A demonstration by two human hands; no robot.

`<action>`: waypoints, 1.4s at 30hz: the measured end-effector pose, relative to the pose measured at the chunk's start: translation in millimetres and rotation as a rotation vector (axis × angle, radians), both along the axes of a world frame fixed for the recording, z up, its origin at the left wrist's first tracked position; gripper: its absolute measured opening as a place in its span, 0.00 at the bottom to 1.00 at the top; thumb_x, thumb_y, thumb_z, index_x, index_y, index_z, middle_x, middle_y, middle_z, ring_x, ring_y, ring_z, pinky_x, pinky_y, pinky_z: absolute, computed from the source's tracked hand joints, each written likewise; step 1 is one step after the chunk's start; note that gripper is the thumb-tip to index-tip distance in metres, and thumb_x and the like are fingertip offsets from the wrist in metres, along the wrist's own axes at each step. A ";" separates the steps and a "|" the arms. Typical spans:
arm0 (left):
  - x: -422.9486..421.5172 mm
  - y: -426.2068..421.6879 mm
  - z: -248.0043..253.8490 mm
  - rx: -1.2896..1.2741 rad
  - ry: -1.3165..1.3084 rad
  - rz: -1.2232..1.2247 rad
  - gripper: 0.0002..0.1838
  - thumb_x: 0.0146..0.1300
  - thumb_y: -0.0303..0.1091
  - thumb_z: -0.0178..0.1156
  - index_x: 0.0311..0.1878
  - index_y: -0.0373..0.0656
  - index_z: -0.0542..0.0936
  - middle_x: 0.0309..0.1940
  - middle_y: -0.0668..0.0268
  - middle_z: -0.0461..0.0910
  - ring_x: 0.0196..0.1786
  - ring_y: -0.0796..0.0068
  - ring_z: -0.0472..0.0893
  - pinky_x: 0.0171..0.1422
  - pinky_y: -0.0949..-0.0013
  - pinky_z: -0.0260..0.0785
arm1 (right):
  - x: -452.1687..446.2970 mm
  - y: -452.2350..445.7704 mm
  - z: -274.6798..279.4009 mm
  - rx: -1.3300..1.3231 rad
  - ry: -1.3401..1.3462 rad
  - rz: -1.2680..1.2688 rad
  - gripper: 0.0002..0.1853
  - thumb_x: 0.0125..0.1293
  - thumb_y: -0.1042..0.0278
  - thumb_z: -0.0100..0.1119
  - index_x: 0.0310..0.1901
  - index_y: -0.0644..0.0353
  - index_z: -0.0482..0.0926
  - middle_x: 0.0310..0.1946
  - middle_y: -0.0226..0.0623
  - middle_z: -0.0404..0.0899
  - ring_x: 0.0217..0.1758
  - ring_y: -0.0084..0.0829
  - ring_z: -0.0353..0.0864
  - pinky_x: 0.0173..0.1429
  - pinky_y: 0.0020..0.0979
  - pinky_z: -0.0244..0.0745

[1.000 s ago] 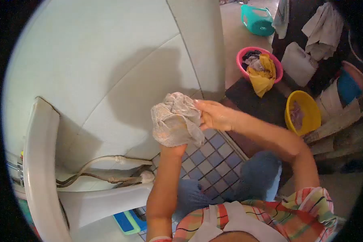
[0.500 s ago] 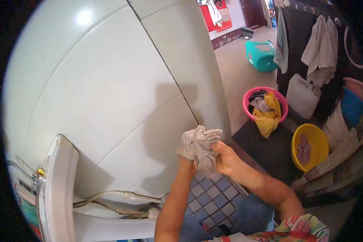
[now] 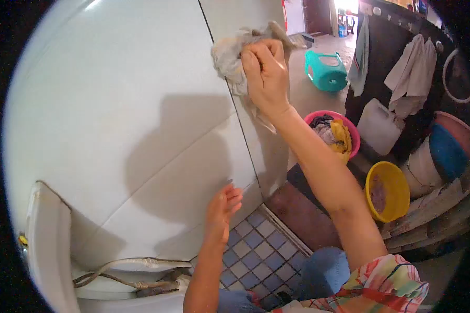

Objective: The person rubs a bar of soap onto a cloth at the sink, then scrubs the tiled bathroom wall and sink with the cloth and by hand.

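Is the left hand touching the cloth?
Apart. The head view shows it plainly: the left hand is well below the cloth, with a stretch of wall visible between them. The right hand grips the cloth.

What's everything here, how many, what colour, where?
Crumpled cloth: one, greyish, in right hand
Wall tiles: several, white, left and centre
Washbasin: one, white, lower left
Hoses: two, pale and brown, beside washbasin
Floor tiles: many, blue-grey, below
Stool: one, teal, top right
Laundry basin: one, pink, right
Second basin: one, yellow, lower right
Laundry: several, mixed colours, in both basins
Jerrycan: one, whitish, right
Hanging cloths: two, pale, upper right
Jeaned knee: one, blue, bottom
Left hand: one, bare, lower centre
Right hand: one, bare, upper centre
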State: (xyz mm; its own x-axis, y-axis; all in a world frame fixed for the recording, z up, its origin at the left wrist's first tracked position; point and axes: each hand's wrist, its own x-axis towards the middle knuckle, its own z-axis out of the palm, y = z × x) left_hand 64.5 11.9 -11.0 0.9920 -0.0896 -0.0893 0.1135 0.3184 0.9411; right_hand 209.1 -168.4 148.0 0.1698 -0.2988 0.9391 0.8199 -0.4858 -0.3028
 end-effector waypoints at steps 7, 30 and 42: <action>-5.1 19.1 31.2 0.455 -0.503 0.434 0.13 0.58 0.30 0.54 0.46 0.37 0.74 0.41 0.60 0.76 0.44 0.68 0.75 0.52 0.66 0.66 | -4.1 3.6 -191.0 -0.320 0.151 -0.249 0.27 0.42 0.59 0.68 0.43 0.60 0.68 0.44 0.49 0.70 0.35 0.48 0.75 0.34 0.40 0.72; 30.7 63.8 169.7 1.515 -1.628 0.809 0.13 0.62 0.33 0.49 0.47 0.37 0.73 0.47 0.55 0.72 0.55 0.54 0.69 0.61 0.52 0.60 | -7.4 -11.1 -237.5 -0.299 0.369 -0.108 0.15 0.38 0.69 0.59 0.33 0.63 0.76 0.49 0.64 0.68 0.45 0.60 0.73 0.46 0.46 0.72; 44.6 57.4 188.4 1.713 -1.467 0.913 0.17 0.60 0.39 0.49 0.47 0.38 0.73 0.52 0.55 0.66 0.56 0.57 0.63 0.60 0.55 0.57 | 20.6 25.0 87.7 0.036 -0.266 0.072 0.21 0.42 0.66 0.65 0.41 0.57 0.75 0.38 0.39 0.74 0.38 0.45 0.75 0.42 0.39 0.69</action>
